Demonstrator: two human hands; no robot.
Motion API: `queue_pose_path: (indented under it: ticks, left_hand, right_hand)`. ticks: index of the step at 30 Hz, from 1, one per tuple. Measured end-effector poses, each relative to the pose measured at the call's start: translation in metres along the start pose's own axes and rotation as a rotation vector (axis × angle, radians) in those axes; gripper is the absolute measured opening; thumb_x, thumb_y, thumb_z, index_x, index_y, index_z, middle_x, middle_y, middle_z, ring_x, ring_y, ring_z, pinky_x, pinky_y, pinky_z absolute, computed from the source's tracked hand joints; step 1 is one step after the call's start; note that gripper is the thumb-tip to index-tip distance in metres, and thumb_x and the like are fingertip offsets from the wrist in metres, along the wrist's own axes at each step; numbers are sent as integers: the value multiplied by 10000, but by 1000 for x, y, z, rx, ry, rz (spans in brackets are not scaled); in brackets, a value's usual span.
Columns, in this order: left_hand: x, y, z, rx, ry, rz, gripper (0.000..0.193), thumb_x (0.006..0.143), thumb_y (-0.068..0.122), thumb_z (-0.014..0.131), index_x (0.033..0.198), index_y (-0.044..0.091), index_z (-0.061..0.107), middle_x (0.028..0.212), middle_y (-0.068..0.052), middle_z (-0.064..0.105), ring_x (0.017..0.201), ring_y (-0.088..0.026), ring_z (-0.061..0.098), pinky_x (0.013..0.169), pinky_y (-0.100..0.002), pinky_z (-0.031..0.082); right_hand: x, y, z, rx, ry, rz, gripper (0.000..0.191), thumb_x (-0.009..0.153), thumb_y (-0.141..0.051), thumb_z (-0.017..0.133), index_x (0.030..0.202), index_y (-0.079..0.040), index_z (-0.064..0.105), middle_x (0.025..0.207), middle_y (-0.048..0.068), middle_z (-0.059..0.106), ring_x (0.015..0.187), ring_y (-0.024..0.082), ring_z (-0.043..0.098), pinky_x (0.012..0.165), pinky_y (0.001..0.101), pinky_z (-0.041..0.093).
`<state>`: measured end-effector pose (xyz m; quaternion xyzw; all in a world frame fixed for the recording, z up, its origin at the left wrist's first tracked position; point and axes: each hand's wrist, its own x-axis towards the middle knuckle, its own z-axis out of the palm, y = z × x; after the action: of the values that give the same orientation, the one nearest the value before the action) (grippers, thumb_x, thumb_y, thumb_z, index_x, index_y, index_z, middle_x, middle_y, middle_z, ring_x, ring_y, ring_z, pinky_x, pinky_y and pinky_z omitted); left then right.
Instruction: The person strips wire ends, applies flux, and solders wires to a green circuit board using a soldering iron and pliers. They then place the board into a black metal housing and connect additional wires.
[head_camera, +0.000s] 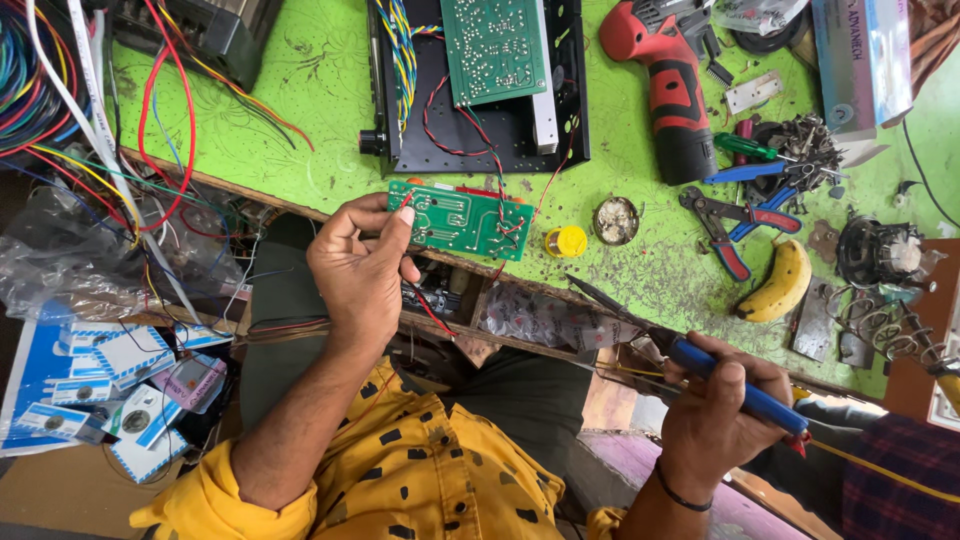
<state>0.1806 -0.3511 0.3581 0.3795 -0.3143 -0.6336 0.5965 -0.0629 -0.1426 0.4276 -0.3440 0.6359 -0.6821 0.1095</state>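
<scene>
A small green circuit board (462, 220) is held at its left end by the left hand (360, 270), whose fingers (398, 228) are clamped on the board's edge; the board hangs just over the near edge of the surface (320, 90), with red wires running from it towards 12 o'clock. A blue-handled soldering iron (700, 365) is gripped by the right hand (720, 415), fingers wrapped shut round the handle, its dark tip pointing towards 10 o'clock and stopping short of the board.

The surface is painted bright green and is marked with scratches and dark stains. At 12 o'clock from the held board, an open black chassis (500, 130) is seen with a larger green circuit board (492, 45) lying across it and a twisted bundle of blue and yellow wires beside it. At 3 o'clock from the held board, a small yellow cap (568, 241) and a round tin (615, 220) lie side by side. Further towards 2 o'clock a red and black cordless drill (670, 85) is laid, and near it red-and-blue-handled pliers (745, 225), a heap of screws (805, 145) and a banana (778, 283).

At 9 o'clock, loose coloured wires (90, 150) hang over the surface's edge above clear plastic bags and blue-and-white packets (110, 385). A yellow sleeve with dark spots (400, 470) is worn.
</scene>
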Motion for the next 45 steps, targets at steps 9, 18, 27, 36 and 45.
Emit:
queue_pose_path:
  ticks: [9, 18, 27, 36, 45]
  left_hand:
    - [-1, -2, -2, 4, 13, -12, 137, 961, -29, 711, 855, -12, 627, 1168, -151, 671, 662, -56, 629, 451, -214, 507]
    - [2, -3, -16, -80, 50, -45, 117, 933, -12, 730, 877, -7, 627, 1137, -111, 685, 596, -31, 596, 429, -200, 480]
    - [5, -9, -24, -63, 35, -15, 79, 947, -9, 713, 917, -21, 641, 1112, -103, 700, 589, -23, 593, 427, -196, 466]
    - [8, -6, -23, -61, 41, -16, 92, 950, 0, 713, 900, -18, 637, 1124, -107, 669, 587, -29, 598, 427, -197, 468]
    - [10, -2, -24, -41, 46, -26, 100, 953, 6, 707, 892, -22, 633, 1137, -117, 666, 579, -23, 593, 420, -190, 458]
  right_hand:
    - [-3, 10, -11, 5, -13, -18, 335, 1153, -267, 689, 1155, 4, 493, 1062, 272, 696, 784, 257, 704, 709, 338, 611]
    - [-7, -31, 24, 153, -198, -129, 321, 1153, -250, 664, 1170, 9, 474, 1171, 306, 684, 920, 312, 733, 881, 383, 637]
    - [-5, -24, 132, 87, -432, -256, 366, 1081, -237, 734, 1132, 33, 491, 1117, 305, 679, 1047, 310, 731, 834, 379, 659]
    - [1, -18, 149, 45, -443, -315, 352, 1082, -254, 733, 1091, 25, 518, 1019, 177, 657, 1058, 307, 739, 912, 397, 626]
    - [0, -16, 154, 12, -450, -282, 359, 1083, -273, 732, 1115, 12, 516, 1093, 245, 694, 1049, 285, 730, 924, 384, 627]
